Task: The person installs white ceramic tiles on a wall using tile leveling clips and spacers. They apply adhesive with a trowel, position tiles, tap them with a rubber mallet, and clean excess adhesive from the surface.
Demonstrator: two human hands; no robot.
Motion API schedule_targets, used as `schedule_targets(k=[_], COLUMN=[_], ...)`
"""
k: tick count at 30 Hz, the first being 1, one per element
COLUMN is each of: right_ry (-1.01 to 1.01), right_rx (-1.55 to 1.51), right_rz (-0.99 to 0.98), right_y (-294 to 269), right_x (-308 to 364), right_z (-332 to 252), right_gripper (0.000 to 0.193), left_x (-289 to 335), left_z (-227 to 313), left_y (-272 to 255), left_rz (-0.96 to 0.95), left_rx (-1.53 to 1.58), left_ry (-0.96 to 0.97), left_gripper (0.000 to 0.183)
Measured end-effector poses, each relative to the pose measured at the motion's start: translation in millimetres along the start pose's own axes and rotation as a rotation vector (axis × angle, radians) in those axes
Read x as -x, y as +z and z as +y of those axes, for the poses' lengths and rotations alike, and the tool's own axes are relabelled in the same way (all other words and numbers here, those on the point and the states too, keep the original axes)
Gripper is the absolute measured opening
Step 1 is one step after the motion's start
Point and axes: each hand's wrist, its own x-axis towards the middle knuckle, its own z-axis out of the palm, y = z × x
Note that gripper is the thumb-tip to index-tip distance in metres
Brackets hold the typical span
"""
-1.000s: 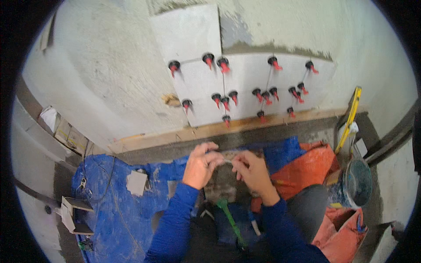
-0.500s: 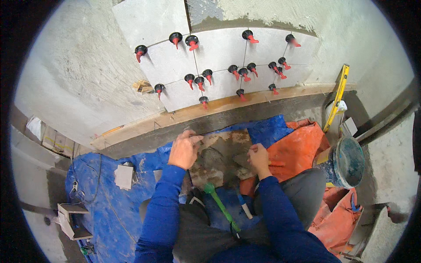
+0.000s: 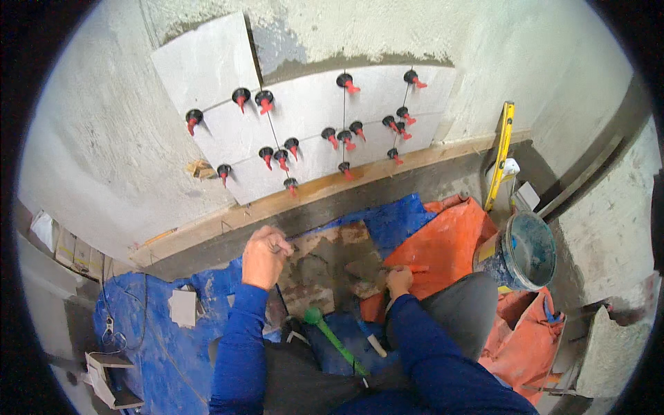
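Hands [image 3: 263, 259] (right one [image 3: 399, 281] partly obscured)

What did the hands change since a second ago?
They moved apart! The left hand is now by the left side of the dirty board, the right hand by its right. Before, they were close together around something small and pale; I can't see it now. The tiles, bucket and yellow level stayed put.
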Motion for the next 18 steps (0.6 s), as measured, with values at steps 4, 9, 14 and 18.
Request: schedule_targets(k=[4, 9, 14, 18], right_ry=[-0.084, -0.174, -0.776, -0.809], right_rx=[0.073, -0.228, 0.201, 0.320], right_rz=[0.090, -0.305, -0.448, -0.552], right_y=[1, -32, -100, -128], right_x=[-44, -95, -113, -50], right_z=[-28, -121, -250, -284], right_gripper=[0.017, 0.015, 0.016, 0.010], left_x=[1, 2, -2, -7], left_z=[0, -2, 7, 16], left_y=[1, 3, 7, 13], left_rz=[0.016, -0.026, -0.153, -0.301], left_rx=[0.038, 0.002, -0.051, -0.126], left_ry=[-0.037, -0.018, -0.083, -0.168], left_gripper=[0.020, 0.013, 0.013, 0.034])
